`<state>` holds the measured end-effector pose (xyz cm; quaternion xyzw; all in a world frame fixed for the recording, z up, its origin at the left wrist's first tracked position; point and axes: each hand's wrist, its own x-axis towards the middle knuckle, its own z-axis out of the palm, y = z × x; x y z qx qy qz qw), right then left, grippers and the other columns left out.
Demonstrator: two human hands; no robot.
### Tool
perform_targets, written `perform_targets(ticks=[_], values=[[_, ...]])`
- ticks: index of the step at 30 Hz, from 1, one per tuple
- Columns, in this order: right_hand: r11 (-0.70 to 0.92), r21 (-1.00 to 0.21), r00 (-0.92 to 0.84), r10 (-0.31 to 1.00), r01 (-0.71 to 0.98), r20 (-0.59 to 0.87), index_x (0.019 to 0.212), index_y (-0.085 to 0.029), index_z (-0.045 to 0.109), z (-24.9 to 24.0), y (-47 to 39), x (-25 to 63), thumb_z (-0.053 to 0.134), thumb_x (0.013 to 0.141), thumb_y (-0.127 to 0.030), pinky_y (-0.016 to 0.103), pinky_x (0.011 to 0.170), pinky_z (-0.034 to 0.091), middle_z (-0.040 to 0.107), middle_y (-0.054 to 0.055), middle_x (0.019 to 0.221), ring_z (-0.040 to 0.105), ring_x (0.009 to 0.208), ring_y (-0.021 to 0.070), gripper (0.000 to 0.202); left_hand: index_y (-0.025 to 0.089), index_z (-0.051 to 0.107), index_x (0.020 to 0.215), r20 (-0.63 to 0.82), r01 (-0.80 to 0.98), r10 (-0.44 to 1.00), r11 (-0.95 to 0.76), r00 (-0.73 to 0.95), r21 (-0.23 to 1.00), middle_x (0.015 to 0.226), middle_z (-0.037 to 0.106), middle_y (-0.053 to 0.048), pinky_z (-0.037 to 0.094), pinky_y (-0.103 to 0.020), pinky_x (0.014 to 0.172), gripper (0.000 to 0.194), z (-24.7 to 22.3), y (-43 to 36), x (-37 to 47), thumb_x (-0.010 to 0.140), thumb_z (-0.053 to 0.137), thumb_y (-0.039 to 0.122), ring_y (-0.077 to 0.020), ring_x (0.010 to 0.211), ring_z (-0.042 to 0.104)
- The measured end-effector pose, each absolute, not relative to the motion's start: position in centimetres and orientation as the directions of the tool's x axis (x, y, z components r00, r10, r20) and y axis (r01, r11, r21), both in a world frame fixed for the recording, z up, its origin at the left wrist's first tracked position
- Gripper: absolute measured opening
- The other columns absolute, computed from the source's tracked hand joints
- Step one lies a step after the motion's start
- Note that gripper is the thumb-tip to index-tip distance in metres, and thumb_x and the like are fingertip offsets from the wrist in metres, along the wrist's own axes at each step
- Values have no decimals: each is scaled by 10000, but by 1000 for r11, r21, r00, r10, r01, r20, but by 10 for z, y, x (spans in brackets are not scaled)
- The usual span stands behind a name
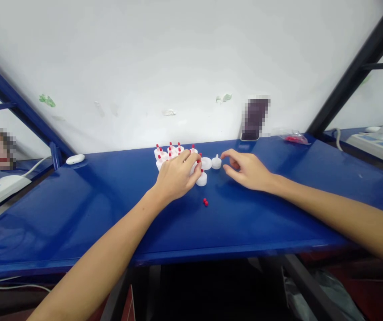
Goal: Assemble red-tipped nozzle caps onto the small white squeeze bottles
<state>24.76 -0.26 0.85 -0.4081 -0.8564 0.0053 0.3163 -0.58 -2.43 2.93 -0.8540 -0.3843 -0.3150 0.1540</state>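
Note:
My left hand (180, 174) is curled with thumb and fingertips close together at a red tip, above a white cap (201, 179); its fingers hide part of what is there. Behind and left of it stands a cluster of white nozzle caps with red tips (170, 151). My right hand (245, 169) has thumb and forefinger apart with nothing between them, just right of a white nozzle cap (216, 162) without a red tip. Beside that cap lies a round white piece (206, 163). A few small red tips (205, 202) lie nearer the front.
The blue table (111, 223) meets a white wall. A phone (255, 119) leans on the wall, and a clear bag with red pieces (293, 138) lies at the back right. A white oval case (75, 159) is at the back left, with power strips beyond both ends.

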Motion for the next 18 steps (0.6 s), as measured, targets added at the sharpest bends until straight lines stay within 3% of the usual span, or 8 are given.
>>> perform_targets(ticks=[7,9,14,18], values=[[655,-205,-524,723,728,450,1027,-178,628,7,2,246,503,908,-280,381,828,354,525,-59,581,490,545,140,200,178,608,1007,695,763,538,-646,476,-23,935,648,-61,360,-266,577,206,30,-24,-7,975,424,266,-168,752,587],[653,-240,-514,731,718,449,979,-177,642,6,3,246,505,906,-279,362,799,376,488,-76,529,452,496,127,186,179,604,1001,698,764,540,-646,470,-14,932,649,-60,365,-266,581,204,30,-25,-7,974,413,243,-166,753,586],[686,-329,-536,719,649,443,957,-163,656,7,2,248,515,881,-230,269,548,340,422,-94,463,385,409,107,174,174,599,980,674,746,552,-666,491,2,902,650,-57,357,-266,578,186,30,-25,-7,969,436,264,-164,727,580],[775,-308,-635,630,552,446,1000,-157,656,15,-1,252,479,922,-221,249,535,359,493,-70,522,453,449,106,204,173,606,966,657,739,569,-673,495,26,880,658,-46,323,-267,561,170,28,-27,-6,957,460,260,-150,677,562]])
